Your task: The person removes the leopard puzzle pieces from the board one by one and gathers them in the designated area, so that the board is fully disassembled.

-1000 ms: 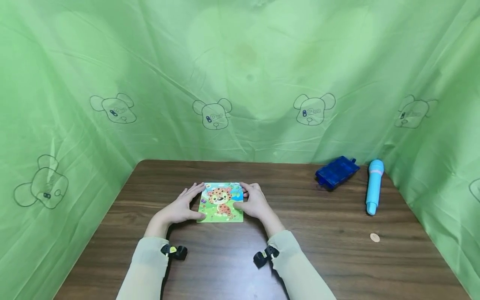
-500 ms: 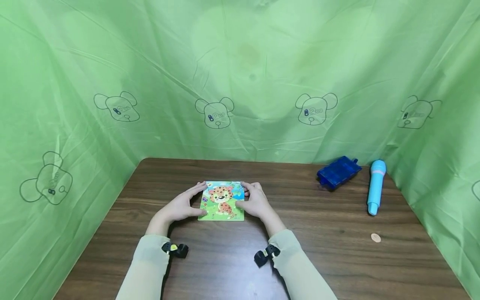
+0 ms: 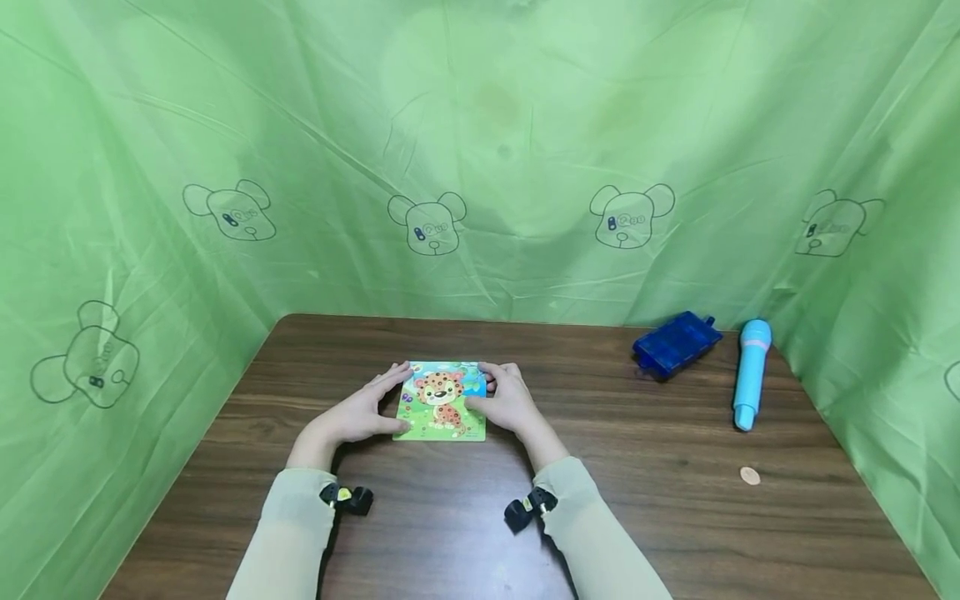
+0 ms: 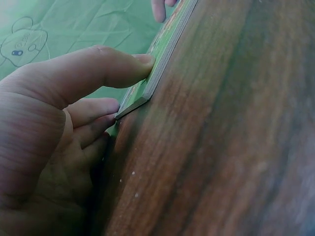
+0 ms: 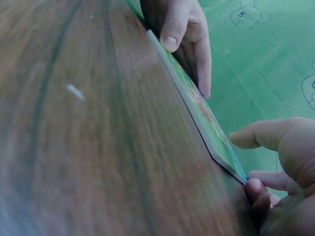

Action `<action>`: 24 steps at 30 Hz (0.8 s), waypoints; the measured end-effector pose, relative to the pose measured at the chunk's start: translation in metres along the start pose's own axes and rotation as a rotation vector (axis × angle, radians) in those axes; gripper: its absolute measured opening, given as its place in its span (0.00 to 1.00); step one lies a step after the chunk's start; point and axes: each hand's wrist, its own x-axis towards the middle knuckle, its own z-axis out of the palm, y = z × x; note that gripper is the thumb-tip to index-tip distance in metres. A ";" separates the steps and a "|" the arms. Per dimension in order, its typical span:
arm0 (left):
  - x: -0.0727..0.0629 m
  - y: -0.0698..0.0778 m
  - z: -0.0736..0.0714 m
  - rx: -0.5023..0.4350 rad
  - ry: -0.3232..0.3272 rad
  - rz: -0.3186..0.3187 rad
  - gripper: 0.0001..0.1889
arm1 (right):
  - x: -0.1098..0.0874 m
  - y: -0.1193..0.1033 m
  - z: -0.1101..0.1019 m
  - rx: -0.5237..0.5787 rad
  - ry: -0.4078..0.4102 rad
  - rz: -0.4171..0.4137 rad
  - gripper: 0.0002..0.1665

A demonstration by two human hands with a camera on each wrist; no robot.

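Observation:
A square picture board (image 3: pixel 441 410) with a spotted leopard cub on a green and blue scene lies at the middle of the table, with a hand at each side. My left hand (image 3: pixel 360 413) holds its left side, the thumb over the front corner and the fingers along the edge. In the left wrist view the left thumb (image 4: pixel 123 69) rests on the board's top face. My right hand (image 3: pixel 512 402) holds the right side, thumb over the picture and fingers bent at the far right corner. The right wrist view has those fingertips (image 5: pixel 256 188) right at the board's edge.
On the brown wooden table (image 3: pixel 645 517), a translucent dark blue case (image 3: pixel 677 344) lies at the back right. Beside it is a light blue toy microphone (image 3: pixel 751 375). A small pale round disc (image 3: pixel 749 476) lies nearer. Green cloth (image 3: pixel 510 150) hangs behind and at both sides.
Both hands keep their places around the board. The whole head view shifts slightly; the board and the other objects stay put on the table.

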 end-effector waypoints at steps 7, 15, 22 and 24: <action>0.000 0.001 0.000 0.030 -0.005 0.051 0.52 | 0.000 -0.005 -0.002 0.074 0.006 0.024 0.46; 0.000 0.000 0.002 0.025 0.017 0.032 0.52 | -0.001 -0.004 -0.003 0.041 0.024 -0.007 0.41; 0.001 0.002 0.003 0.025 0.026 0.037 0.52 | 0.000 -0.005 -0.002 0.031 0.038 0.005 0.39; 0.002 0.003 0.003 0.030 0.027 0.038 0.52 | 0.001 -0.005 -0.002 0.037 0.037 0.017 0.39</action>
